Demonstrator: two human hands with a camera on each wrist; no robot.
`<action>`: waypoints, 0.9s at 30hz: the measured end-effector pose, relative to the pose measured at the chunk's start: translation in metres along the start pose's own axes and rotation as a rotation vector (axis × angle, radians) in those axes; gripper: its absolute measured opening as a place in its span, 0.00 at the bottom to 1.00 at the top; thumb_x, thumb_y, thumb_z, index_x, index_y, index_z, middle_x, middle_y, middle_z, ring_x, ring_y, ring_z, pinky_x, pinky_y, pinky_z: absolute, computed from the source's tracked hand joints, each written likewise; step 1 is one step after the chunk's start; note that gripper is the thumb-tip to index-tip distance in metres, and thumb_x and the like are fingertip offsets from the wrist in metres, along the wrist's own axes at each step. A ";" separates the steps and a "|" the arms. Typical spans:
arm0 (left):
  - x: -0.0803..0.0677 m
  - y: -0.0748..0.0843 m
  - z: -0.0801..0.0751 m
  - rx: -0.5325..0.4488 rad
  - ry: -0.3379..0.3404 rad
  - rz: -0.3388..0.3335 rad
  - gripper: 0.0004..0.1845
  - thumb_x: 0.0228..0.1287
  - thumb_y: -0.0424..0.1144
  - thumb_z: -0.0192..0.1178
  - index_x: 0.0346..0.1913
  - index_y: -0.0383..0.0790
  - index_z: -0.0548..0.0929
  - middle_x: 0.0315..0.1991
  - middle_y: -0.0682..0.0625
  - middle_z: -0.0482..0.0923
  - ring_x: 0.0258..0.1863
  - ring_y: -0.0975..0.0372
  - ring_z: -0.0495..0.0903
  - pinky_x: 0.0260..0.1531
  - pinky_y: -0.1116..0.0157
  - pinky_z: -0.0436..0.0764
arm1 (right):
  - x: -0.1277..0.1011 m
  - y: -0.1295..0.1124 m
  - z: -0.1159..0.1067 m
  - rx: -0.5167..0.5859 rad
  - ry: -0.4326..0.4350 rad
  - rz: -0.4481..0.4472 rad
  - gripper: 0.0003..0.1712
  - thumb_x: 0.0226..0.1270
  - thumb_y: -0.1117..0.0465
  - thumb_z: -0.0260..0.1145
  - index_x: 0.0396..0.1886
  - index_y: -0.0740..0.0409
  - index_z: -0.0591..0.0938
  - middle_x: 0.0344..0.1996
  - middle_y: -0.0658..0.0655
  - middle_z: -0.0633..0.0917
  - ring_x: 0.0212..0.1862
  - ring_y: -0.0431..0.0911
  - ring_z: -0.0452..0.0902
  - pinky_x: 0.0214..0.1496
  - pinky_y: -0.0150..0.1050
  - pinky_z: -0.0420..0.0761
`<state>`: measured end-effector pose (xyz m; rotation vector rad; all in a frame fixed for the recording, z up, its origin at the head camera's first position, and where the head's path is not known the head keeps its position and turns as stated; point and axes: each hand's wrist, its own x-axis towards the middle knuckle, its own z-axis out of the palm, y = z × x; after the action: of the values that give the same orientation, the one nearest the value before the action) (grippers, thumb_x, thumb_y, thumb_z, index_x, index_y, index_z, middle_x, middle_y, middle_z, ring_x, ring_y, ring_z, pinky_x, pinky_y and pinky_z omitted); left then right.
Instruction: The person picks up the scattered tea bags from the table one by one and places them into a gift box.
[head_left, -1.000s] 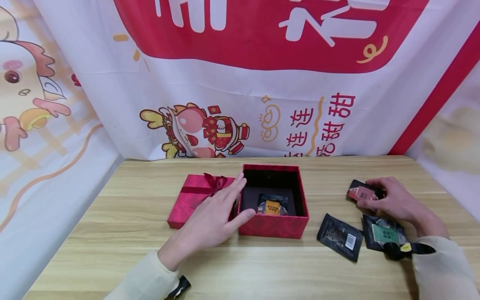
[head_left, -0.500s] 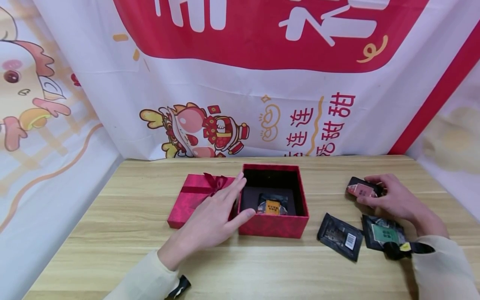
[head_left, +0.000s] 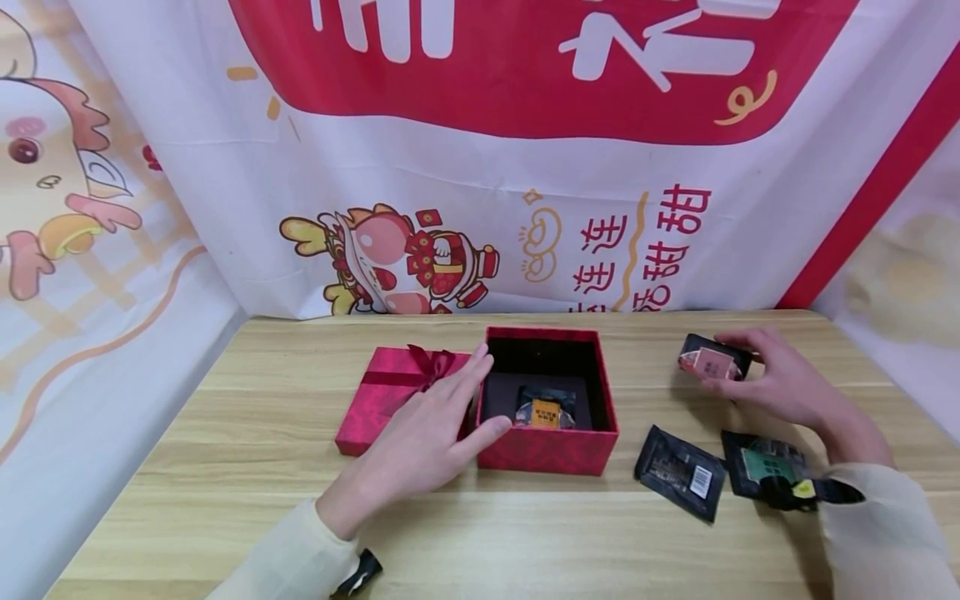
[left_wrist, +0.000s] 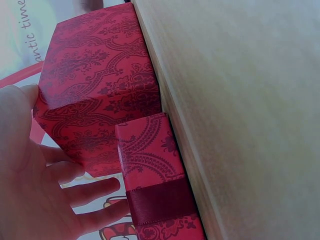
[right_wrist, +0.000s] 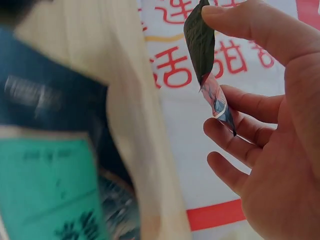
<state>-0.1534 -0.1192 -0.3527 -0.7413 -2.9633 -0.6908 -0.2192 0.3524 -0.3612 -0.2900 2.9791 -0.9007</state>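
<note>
Red box point(head_left: 547, 400), lid off, steadied by our left hand point(head_left: 420, 437), whose straight fingers lie flat against its near-left wall; the lid point(head_left: 390, 392) lies under the fingertips. Inside the box rests one sachet with an orange label point(head_left: 545, 408). Our right hand point(head_left: 780, 383) pinches a pink-labelled sachet point(head_left: 712, 360) by its edge between thumb and fingers, raised just off the table point(head_left: 525, 533), well to the box's right. Two more sachets point(head_left: 681, 472) lie below that hand's wrist. We judge the sachet light, soft and slick; its sealed rim gives the surest hold.
</note>
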 end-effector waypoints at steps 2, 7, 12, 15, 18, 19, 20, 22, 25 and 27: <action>0.000 0.000 0.000 -0.001 0.000 -0.001 0.46 0.76 0.74 0.44 0.87 0.59 0.47 0.88 0.62 0.43 0.85 0.58 0.58 0.77 0.43 0.71 | 0.000 -0.007 -0.001 0.001 0.010 -0.022 0.48 0.65 0.46 0.78 0.75 0.67 0.70 0.70 0.75 0.69 0.67 0.70 0.66 0.65 0.74 0.71; 0.000 0.000 0.000 0.003 0.000 0.002 0.46 0.76 0.75 0.44 0.87 0.59 0.47 0.88 0.62 0.43 0.85 0.58 0.59 0.77 0.43 0.71 | 0.000 -0.024 -0.003 -0.012 0.009 -0.035 0.48 0.65 0.45 0.78 0.75 0.64 0.70 0.70 0.73 0.68 0.67 0.69 0.66 0.65 0.74 0.72; 0.000 0.000 0.000 0.005 0.002 0.004 0.46 0.76 0.74 0.44 0.87 0.59 0.47 0.88 0.63 0.42 0.85 0.58 0.58 0.77 0.43 0.71 | -0.001 -0.041 -0.003 0.002 0.018 -0.062 0.47 0.64 0.46 0.79 0.75 0.62 0.71 0.70 0.71 0.68 0.67 0.68 0.66 0.65 0.73 0.72; 0.000 0.000 0.000 0.000 0.000 0.004 0.46 0.76 0.74 0.44 0.88 0.58 0.47 0.88 0.63 0.42 0.85 0.58 0.58 0.77 0.43 0.71 | -0.001 -0.052 -0.003 0.012 0.028 -0.084 0.46 0.63 0.46 0.80 0.75 0.59 0.72 0.69 0.69 0.70 0.67 0.67 0.66 0.64 0.71 0.73; 0.000 0.000 0.000 -0.003 -0.001 0.001 0.46 0.76 0.73 0.45 0.87 0.58 0.47 0.88 0.63 0.42 0.85 0.58 0.58 0.78 0.43 0.70 | -0.002 -0.062 -0.001 0.022 0.030 -0.106 0.45 0.63 0.47 0.80 0.75 0.56 0.73 0.67 0.67 0.71 0.67 0.65 0.67 0.64 0.68 0.75; 0.000 0.000 0.000 -0.003 -0.001 0.000 0.46 0.76 0.73 0.45 0.87 0.58 0.47 0.88 0.63 0.42 0.85 0.58 0.58 0.78 0.43 0.70 | -0.002 -0.065 -0.001 0.024 0.031 -0.114 0.45 0.63 0.47 0.80 0.75 0.56 0.73 0.67 0.66 0.72 0.67 0.65 0.68 0.64 0.68 0.75; 0.000 0.000 -0.001 -0.003 0.000 -0.001 0.46 0.76 0.73 0.46 0.88 0.58 0.47 0.88 0.63 0.42 0.85 0.58 0.58 0.78 0.43 0.71 | -0.002 -0.068 0.000 0.028 0.032 -0.122 0.44 0.63 0.47 0.81 0.75 0.55 0.74 0.67 0.66 0.72 0.67 0.65 0.68 0.64 0.68 0.76; 0.000 0.001 -0.001 -0.003 0.001 -0.002 0.46 0.76 0.73 0.46 0.87 0.58 0.48 0.88 0.63 0.43 0.85 0.58 0.58 0.78 0.43 0.71 | -0.003 -0.074 0.001 0.038 0.028 -0.133 0.44 0.63 0.47 0.81 0.75 0.55 0.74 0.67 0.65 0.71 0.67 0.65 0.68 0.64 0.68 0.76; 0.000 0.001 -0.001 -0.001 0.002 0.002 0.46 0.77 0.73 0.46 0.88 0.58 0.48 0.88 0.62 0.43 0.85 0.57 0.58 0.78 0.43 0.71 | -0.004 -0.082 0.002 0.043 0.032 -0.148 0.44 0.63 0.47 0.81 0.75 0.54 0.74 0.68 0.65 0.71 0.67 0.65 0.67 0.64 0.66 0.78; 0.000 0.001 -0.001 0.000 0.001 0.003 0.46 0.77 0.73 0.45 0.88 0.58 0.48 0.88 0.62 0.43 0.85 0.58 0.58 0.78 0.44 0.71 | -0.005 -0.088 0.002 0.044 0.035 -0.157 0.44 0.62 0.47 0.81 0.75 0.53 0.74 0.68 0.64 0.71 0.67 0.64 0.67 0.62 0.64 0.79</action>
<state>-0.1527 -0.1186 -0.3514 -0.7451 -2.9601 -0.6909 -0.1989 0.2805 -0.3149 -0.5178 2.9977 -0.9943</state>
